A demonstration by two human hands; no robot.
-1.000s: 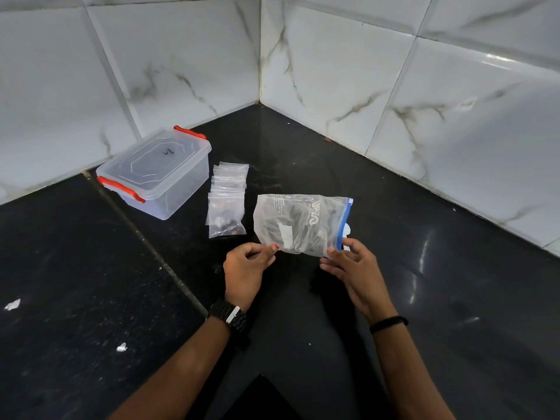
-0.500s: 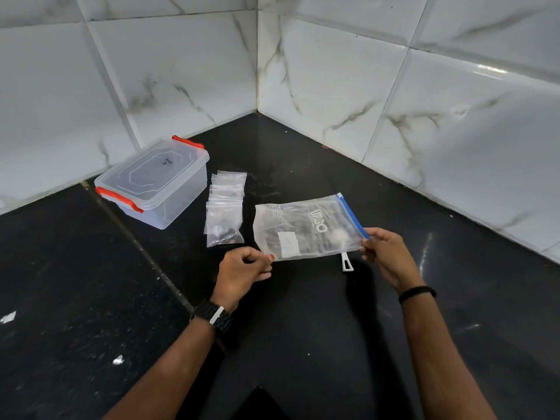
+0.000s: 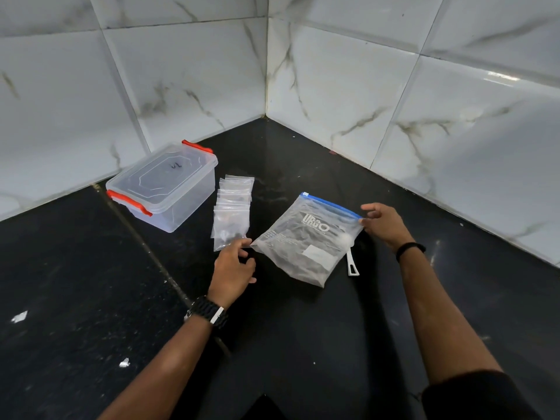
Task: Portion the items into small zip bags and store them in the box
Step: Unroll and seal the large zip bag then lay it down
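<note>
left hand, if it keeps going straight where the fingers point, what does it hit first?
Probably the nearest of the small zip bags: the left hand points up-left at its lower corner, fingertips at or near its edge; contact unclear.

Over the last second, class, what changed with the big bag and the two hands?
The large zip bag was lowered flat onto the countertop. The right hand slid to its blue zip end; the left hand let go. Box and small bags stayed put.
</note>
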